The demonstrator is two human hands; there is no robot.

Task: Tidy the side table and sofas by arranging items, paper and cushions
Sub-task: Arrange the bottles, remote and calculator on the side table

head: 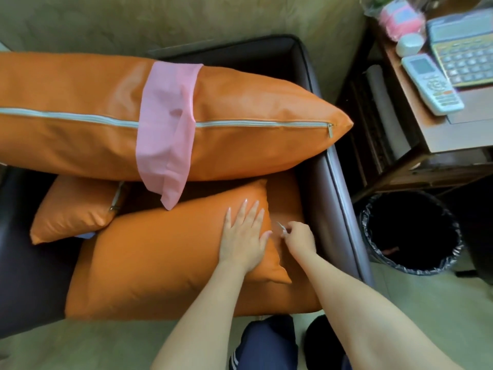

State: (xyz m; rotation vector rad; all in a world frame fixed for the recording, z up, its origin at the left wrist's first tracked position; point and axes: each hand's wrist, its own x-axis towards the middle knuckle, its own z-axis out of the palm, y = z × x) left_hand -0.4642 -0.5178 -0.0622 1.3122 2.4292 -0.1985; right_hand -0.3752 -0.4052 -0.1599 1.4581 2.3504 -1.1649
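Note:
A dark brown sofa holds three orange cushions. The front cushion lies flat on the seat, and my left hand presses on its right end with straight fingers. My right hand pinches a small silver zipper pull at that cushion's right edge. A long orange cushion with a white zipper leans along the back, with a pink cloth draped over it. A smaller orange cushion sits at the left between them.
A wooden side table stands to the right with a calculator, a white remote, a pink item and a small white object. A black-lined bin stands on the floor beside the sofa arm.

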